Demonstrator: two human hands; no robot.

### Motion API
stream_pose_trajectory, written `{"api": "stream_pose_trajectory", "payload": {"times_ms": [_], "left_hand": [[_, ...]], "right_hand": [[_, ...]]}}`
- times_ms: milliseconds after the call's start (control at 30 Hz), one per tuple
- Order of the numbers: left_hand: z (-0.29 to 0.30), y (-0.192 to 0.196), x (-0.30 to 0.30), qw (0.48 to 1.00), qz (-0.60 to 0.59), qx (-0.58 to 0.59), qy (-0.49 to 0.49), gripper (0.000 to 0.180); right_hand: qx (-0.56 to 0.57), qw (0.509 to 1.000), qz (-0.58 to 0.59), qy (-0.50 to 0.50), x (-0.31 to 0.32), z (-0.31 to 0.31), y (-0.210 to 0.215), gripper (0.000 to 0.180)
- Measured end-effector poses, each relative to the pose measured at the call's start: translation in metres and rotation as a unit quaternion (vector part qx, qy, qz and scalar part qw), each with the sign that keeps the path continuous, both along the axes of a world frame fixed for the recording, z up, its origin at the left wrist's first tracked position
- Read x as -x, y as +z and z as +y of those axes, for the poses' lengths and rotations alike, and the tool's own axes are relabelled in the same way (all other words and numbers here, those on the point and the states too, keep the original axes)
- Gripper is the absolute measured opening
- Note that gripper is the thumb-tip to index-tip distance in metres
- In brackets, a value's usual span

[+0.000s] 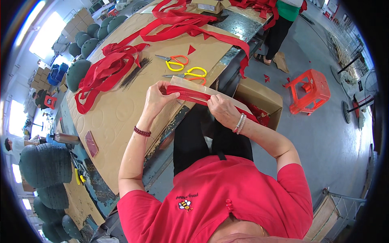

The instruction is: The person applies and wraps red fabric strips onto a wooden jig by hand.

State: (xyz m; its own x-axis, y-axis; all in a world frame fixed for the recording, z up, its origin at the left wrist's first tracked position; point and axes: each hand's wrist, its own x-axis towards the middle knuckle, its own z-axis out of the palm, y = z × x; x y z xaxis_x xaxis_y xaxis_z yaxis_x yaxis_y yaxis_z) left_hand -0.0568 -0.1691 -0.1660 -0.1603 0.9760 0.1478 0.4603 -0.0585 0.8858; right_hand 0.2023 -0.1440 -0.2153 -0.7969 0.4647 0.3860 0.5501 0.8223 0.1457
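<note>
Your red shirt (239, 194) sits nearest the camera, with the cardboard-covered bench (109, 141) beyond it. At the bench's edge, the red strip (187, 93) runs between your left grip (156, 97) and right grip (223, 109), passing on beyond the right. It looks long, narrow and layered, a pale flat piece (192, 84) just behind it. Your left thumb and fingers pinch it; your right fingers close over it. Yellow-handled scissors (184, 75) lie near.

Bright windows (48, 34) are glowing at left, where cartons (78, 23) are standing stacked; grey floor (320, 137) is extending at right, bearing a red stool (320, 97); a long surface (239, 26) is running diagonally between them.
</note>
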Motion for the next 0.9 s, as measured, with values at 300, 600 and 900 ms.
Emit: {"api": "stream_pose_trajectory", "payload": {"times_ms": [300, 600, 900], "left_hand": [[0.003, 0.006, -0.010, 0.999, 0.023, -0.001, 0.025, 0.025], [0.004, 0.016, -0.023, 0.994, 0.078, -0.026, 0.075, 0.024], [0.018, 0.015, 0.011, 0.999, 0.027, 0.011, 0.030, 0.022]], "right_hand": [[-0.025, 0.999, -0.012, 0.015, -0.007, 0.005, 0.006, 0.012], [-0.031, 0.999, -0.011, 0.008, -0.006, 0.012, 0.007, 0.014], [-0.077, 0.996, -0.033, 0.003, 0.010, 0.015, 0.016, 0.012]]}}
